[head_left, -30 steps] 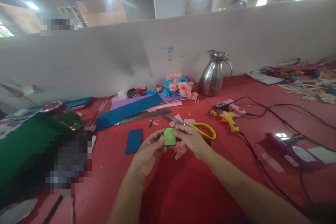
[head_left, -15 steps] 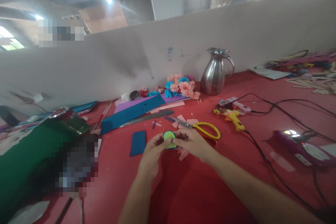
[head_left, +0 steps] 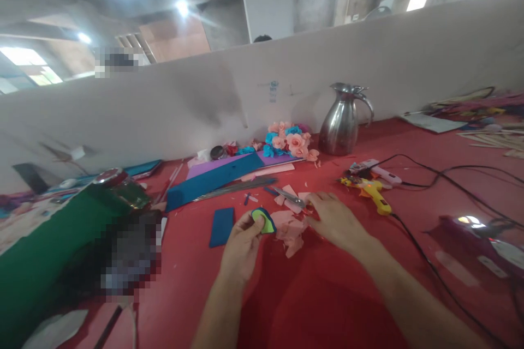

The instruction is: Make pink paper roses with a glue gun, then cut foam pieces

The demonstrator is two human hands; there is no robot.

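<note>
Between thumb and fingers, my left hand [head_left: 244, 237] pinches a small green and blue piece [head_left: 264, 221], its green side facing up. My right hand [head_left: 333, 218] lies over the handles of the scissors [head_left: 290, 196], which hide under it; the metal blades point up and left. Whether its fingers have closed on the handles is not clear. Crumpled pink paper scraps [head_left: 290, 232] lie between the hands. A dark blue rectangle [head_left: 221, 227] rests just left of my left hand.
A steel jug [head_left: 339, 122] stands at the back beside paper flowers [head_left: 292, 140]. On the right are a yellow glue gun [head_left: 376, 196], black cords and a purple power strip [head_left: 478, 240]. A green board [head_left: 53, 251] and jar [head_left: 123, 188] occupy the left.
My right hand has let go of the green and blue piece and moved right onto the scissors' handles. My left hand keeps the piece, now tilted. The view has shifted slightly.
</note>
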